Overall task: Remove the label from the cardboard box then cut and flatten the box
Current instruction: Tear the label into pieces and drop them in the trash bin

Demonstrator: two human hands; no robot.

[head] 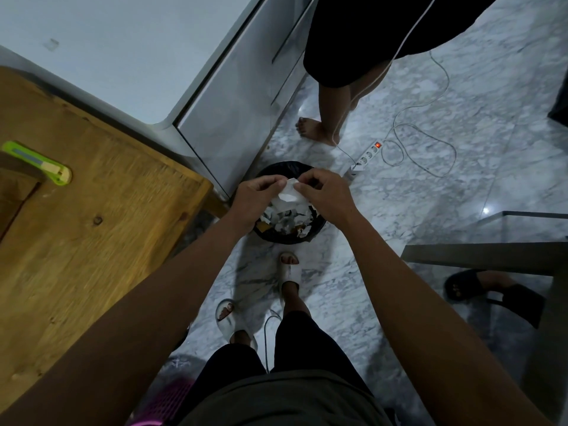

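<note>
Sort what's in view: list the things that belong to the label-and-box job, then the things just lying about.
Job:
left hand and right hand, both gripping the white label paper
black bin
green cutter on the wooden table

Lying about:
power strip
white cable
black sandal

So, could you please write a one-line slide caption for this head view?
Both hands, left hand and right hand, pinch a white paper label over a black bin beside the wooden table.
</note>
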